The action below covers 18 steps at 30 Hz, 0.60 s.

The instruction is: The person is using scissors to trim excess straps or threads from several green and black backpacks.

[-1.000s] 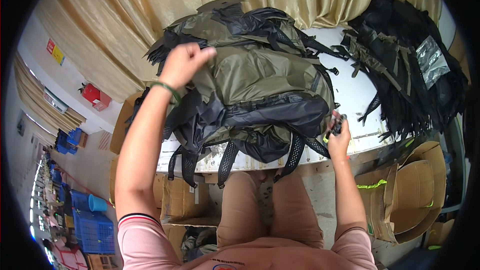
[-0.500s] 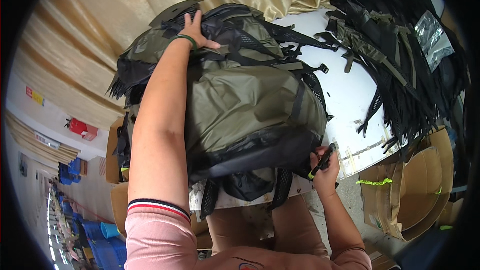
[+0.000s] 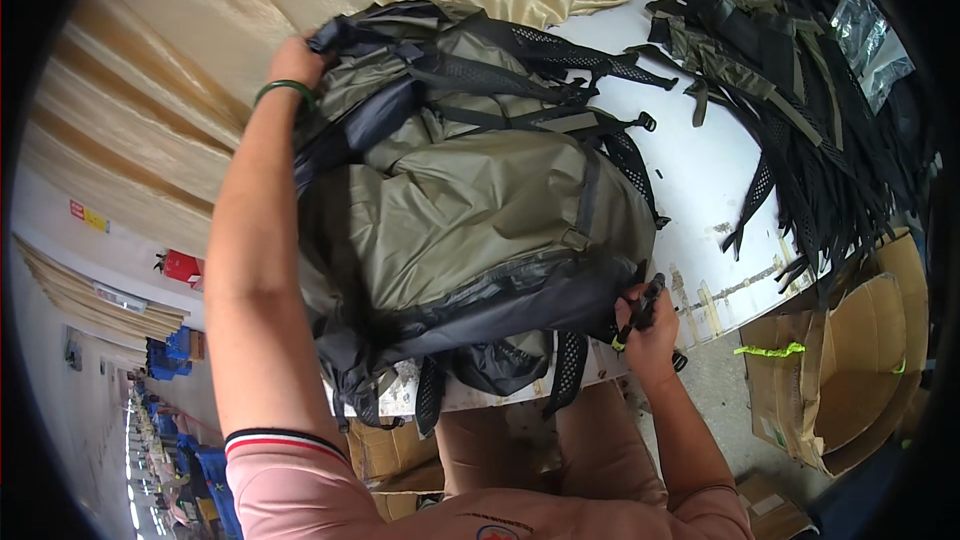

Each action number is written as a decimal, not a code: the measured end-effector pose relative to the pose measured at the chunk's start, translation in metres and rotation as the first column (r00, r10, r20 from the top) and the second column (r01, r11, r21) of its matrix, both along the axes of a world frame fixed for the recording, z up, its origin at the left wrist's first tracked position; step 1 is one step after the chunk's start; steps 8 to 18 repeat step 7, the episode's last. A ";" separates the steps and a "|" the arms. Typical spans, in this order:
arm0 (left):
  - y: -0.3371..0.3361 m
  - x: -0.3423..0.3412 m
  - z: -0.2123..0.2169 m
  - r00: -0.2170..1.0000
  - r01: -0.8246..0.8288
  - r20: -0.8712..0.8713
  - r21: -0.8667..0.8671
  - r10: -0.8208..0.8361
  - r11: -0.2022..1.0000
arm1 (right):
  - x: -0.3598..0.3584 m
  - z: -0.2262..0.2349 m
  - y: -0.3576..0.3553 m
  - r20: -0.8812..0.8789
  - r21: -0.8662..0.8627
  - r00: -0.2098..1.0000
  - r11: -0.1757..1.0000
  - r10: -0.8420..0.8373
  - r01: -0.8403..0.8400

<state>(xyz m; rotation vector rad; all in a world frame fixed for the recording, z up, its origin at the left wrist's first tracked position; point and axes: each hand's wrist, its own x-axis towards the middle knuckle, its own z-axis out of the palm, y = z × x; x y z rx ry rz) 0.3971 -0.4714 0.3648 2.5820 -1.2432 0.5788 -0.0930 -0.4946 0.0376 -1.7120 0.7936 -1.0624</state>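
Observation:
An olive-green and black backpack [image 3: 470, 210] lies across the white table in front of me, its fabric creased and its black straps hanging over the near edge. My left hand [image 3: 300, 62] is closed on a dark fabric edge at the backpack's far left corner. At its near right corner, my right hand [image 3: 652, 340] is closed around a small black object [image 3: 645, 308] with a yellow-green bit. Fingers partly hide that object, so its exact kind is unclear. Black mesh straps [image 3: 570, 372] and buckles stick out around the bag.
A heap of black and olive straps [image 3: 790, 110] covers the table's far right, with a clear plastic bag [image 3: 872, 45] on it. White tabletop [image 3: 700, 210] shows between. An open cardboard box [image 3: 850, 380] stands at the right. Gold curtain [image 3: 200, 60] hangs behind.
My left hand has gone from spread flat on the stacked fabric to gripping an edge farther left. The fabric at the far left has shifted and opened out. My right hand stays at the near right corner.

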 end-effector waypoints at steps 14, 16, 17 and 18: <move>0.076 -0.069 0.136 0.992 0.059 0.118 -0.208 -0.035 0.976 | 0.003 -0.009 0.000 0.098 0.060 0.994 0.997 -0.044 0.038; 0.076 -0.069 0.136 0.992 0.059 0.118 -0.208 -0.035 0.976 | 0.003 -0.009 0.000 0.098 0.060 0.994 0.997 -0.044 0.038; 0.076 -0.069 0.136 0.992 0.059 0.118 -0.208 -0.035 0.976 | 0.003 -0.009 0.000 0.098 0.060 0.994 0.997 -0.044 0.038; 0.076 -0.069 0.136 0.992 0.059 0.118 -0.208 -0.035 0.976 | 0.003 -0.009 0.000 0.098 0.060 0.994 0.997 -0.044 0.038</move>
